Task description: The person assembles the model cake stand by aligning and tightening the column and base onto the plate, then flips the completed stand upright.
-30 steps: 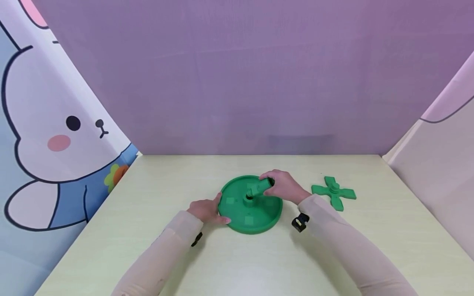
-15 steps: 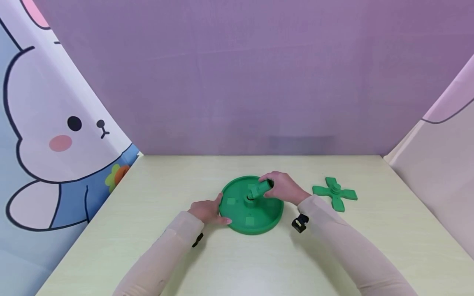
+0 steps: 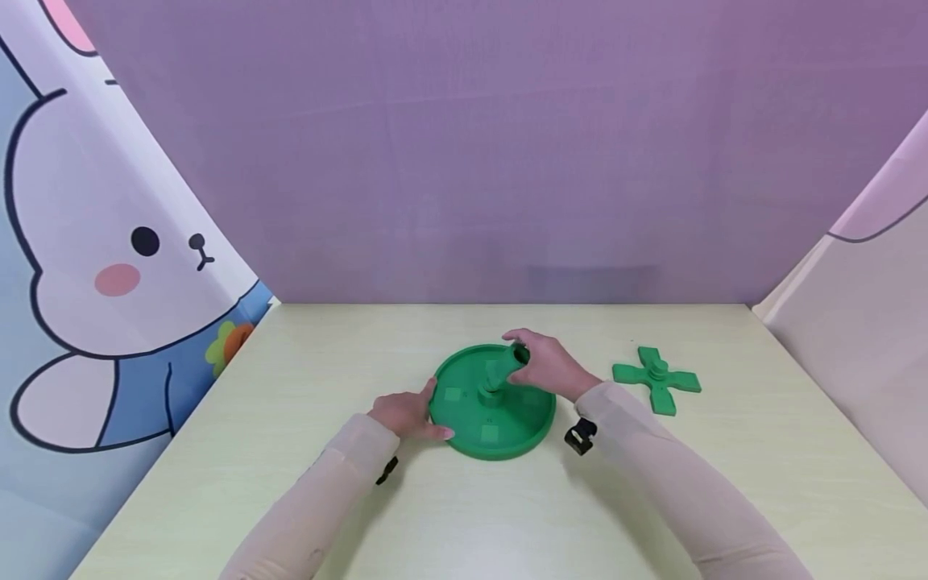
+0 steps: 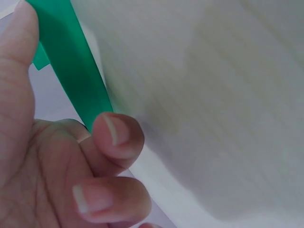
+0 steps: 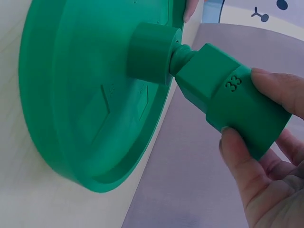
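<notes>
A round green dish [image 3: 464, 431] with a raised rim and central hub lies on the table. My left hand [image 3: 408, 413] holds its left rim, thumb at the near edge and a finger along the far left; the left wrist view shows other fingers curled [image 4: 118, 135] beside the green rim [image 4: 78, 66]. My right hand [image 3: 553, 366] pinches a green tube [image 3: 502, 369] by its hollow upper end. The right wrist view shows the tube [image 5: 223, 90] marked "33", with a six-sided part and a narrow ridged tip. That tip meets the hub [image 5: 152, 54], with the tube tilted to the right.
A green four-armed cross piece [image 3: 656, 374] with a round central knob lies on the table right of the dish. Behind the pale table [image 3: 348, 338] stands a purple backdrop [image 3: 464, 161]. A rabbit-print panel [image 3: 80, 209] borders the left side.
My right hand has shifted slightly left and the tube stands more upright, its tip still at the hub. The left hand and dish stay in place.
</notes>
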